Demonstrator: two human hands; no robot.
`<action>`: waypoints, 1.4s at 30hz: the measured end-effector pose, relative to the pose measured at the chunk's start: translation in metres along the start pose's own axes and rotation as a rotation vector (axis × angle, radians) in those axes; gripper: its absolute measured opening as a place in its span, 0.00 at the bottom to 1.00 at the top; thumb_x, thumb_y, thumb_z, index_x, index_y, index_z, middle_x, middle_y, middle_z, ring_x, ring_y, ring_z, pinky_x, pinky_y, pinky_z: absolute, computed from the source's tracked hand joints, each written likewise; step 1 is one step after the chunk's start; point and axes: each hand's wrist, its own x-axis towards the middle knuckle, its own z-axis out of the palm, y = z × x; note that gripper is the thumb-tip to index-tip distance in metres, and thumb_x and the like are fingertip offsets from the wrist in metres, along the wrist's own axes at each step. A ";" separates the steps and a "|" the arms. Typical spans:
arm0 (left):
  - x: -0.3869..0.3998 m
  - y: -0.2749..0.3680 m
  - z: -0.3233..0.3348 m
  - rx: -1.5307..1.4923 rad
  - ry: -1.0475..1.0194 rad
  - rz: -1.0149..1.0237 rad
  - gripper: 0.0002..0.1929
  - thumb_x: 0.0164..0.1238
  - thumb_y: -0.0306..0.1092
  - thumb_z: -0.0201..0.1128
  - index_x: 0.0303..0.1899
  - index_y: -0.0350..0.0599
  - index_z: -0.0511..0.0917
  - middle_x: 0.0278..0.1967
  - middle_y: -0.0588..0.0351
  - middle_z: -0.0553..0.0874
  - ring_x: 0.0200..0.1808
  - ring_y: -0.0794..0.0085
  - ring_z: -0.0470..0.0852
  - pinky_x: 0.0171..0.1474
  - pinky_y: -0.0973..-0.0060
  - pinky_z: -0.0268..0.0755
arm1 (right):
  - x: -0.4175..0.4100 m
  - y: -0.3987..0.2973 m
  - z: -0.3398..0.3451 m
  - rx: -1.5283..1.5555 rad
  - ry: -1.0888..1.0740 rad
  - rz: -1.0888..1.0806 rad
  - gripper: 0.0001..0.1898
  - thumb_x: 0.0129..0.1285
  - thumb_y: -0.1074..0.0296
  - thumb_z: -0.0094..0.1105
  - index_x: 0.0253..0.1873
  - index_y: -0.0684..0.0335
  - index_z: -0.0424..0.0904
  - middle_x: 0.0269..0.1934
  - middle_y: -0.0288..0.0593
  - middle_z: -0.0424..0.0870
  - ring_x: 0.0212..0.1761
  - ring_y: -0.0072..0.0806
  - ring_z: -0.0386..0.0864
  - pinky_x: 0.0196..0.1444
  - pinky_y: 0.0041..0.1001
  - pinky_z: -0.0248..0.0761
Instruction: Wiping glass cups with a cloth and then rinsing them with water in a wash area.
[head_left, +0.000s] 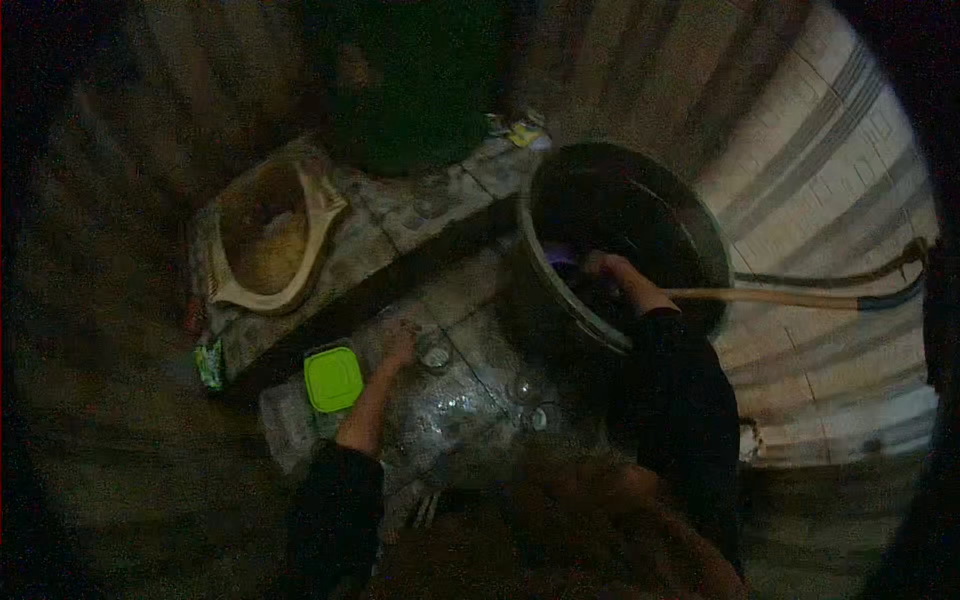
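My right hand (611, 271) reaches down inside a large dark tub (531, 219). A purple item (559, 256) lies close by its fingers; whether they grip it is too dark to tell. My left hand (400, 341) is low over the wet tiled floor (450, 405), its fingers blurred. Just right of it stands a small round clear vessel (434, 358). On the other side of that forearm sits a container with a bright green square lid (333, 379).
A cream basin with handles (296, 289) stands on a raised tiled ledge (420, 199), holding something yellowish. Hoses, including a tan one (780, 298), run from the pale wall (817, 217) towards the tub. Small round objects (527, 388) lie on the floor. A green packet (210, 365) is at far left.
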 end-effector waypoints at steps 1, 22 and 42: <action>0.003 -0.001 0.001 -0.013 -0.038 0.023 0.28 0.54 0.39 0.55 0.57 0.45 0.59 0.55 0.45 0.65 0.57 0.54 0.62 0.60 0.62 0.51 | -0.001 0.003 -0.001 0.006 -0.016 0.004 0.17 0.58 0.63 0.45 0.52 0.61 0.68 0.44 0.52 0.75 0.45 0.40 0.75 0.45 0.36 0.70; -0.048 -0.005 -0.035 -0.813 -0.467 0.382 0.19 0.63 0.44 0.45 0.48 0.40 0.67 0.44 0.50 0.71 0.46 0.61 0.69 0.55 0.67 0.56 | -0.188 -0.001 -0.086 0.190 0.102 0.312 0.17 0.53 0.55 0.54 0.37 0.66 0.78 0.38 0.47 0.78 0.43 0.38 0.76 0.45 0.36 0.67; -0.164 0.325 -0.276 -1.209 -0.788 0.284 0.14 0.60 0.47 0.52 0.27 0.46 0.70 0.26 0.62 0.74 0.32 0.78 0.72 0.40 0.78 0.63 | -0.444 0.126 -0.118 1.695 0.315 -0.013 0.13 0.54 0.60 0.58 0.31 0.66 0.74 0.19 0.34 0.74 0.18 0.15 0.70 0.22 0.15 0.66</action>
